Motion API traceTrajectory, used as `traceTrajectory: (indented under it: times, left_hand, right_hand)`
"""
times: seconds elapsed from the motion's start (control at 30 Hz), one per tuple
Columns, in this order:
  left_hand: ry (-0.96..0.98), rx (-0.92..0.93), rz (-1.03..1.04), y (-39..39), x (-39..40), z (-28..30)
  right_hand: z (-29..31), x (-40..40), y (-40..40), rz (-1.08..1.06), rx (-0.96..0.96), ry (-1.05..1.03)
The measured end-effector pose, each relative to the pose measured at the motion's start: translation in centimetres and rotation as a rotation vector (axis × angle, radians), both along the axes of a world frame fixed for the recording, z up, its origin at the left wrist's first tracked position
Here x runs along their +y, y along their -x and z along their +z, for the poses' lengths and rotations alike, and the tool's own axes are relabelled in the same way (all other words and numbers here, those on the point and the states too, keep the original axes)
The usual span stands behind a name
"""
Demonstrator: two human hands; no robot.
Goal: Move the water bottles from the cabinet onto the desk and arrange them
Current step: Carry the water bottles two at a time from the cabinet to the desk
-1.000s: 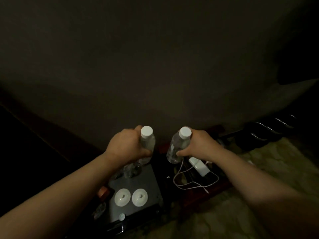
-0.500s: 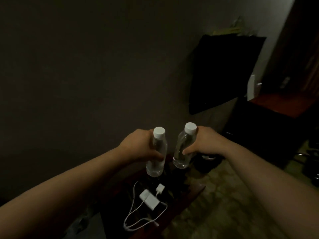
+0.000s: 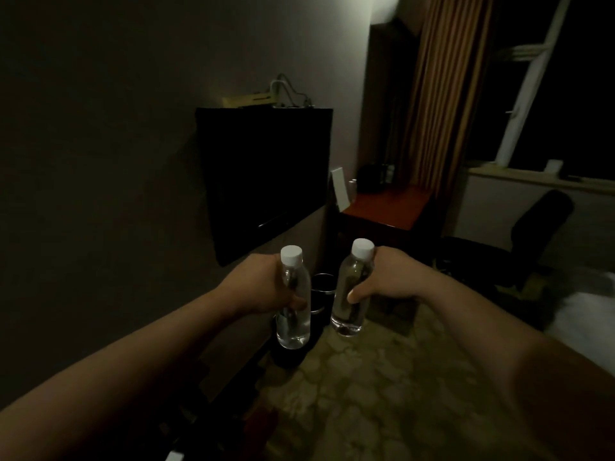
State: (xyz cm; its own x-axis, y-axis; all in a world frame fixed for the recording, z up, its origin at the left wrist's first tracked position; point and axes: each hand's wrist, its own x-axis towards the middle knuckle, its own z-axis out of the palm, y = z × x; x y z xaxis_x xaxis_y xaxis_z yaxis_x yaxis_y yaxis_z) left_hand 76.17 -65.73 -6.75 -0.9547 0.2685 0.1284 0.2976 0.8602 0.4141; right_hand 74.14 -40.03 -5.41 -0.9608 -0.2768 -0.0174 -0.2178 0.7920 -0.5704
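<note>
Two clear water bottles with white caps are held upright in front of me in a dim room. My left hand (image 3: 263,284) grips the left bottle (image 3: 293,324) round its middle. My right hand (image 3: 391,281) grips the right bottle (image 3: 349,311) the same way, about a hand's width from the other. Both bottles hang in the air above the floor. The reddish wooden desk (image 3: 389,207) stands farther ahead by the curtain, well beyond the bottles.
A black TV (image 3: 266,181) hangs on the left wall. A dark bin (image 3: 321,294) stands on the floor behind the bottles. A black office chair (image 3: 519,241) sits right of the desk. A white card (image 3: 341,191) and dark items stand on the desk's far side. Patterned carpet (image 3: 382,394) lies ahead.
The view has swung right, away from the low cabinet with the charger cable, toward the TV, desk and window. Both hands keep holding their bottles in the same way.
</note>
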Motion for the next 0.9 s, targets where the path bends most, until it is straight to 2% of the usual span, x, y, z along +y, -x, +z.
traceTrajectory:
  times: [0.23, 0.57, 0.9]
  left_hand:
    - [-0.017, 0.038, -0.154, 13.0, 6.7, -0.6]
    - [-0.060, 0.070, -0.380, 36.6, 15.1, 0.9]
    - [-0.064, -0.002, -0.564, 53.3, 25.8, 0.7]
  right_hand:
    - [-0.9, 7.6, 9.5, -0.160, -0.007, -0.014]
    - [0.4, 14.7, 26.6, -0.371, 0.049, 0.149]
    - [0.5, 24.2, 39.9, -0.460, 0.059, 0.057]
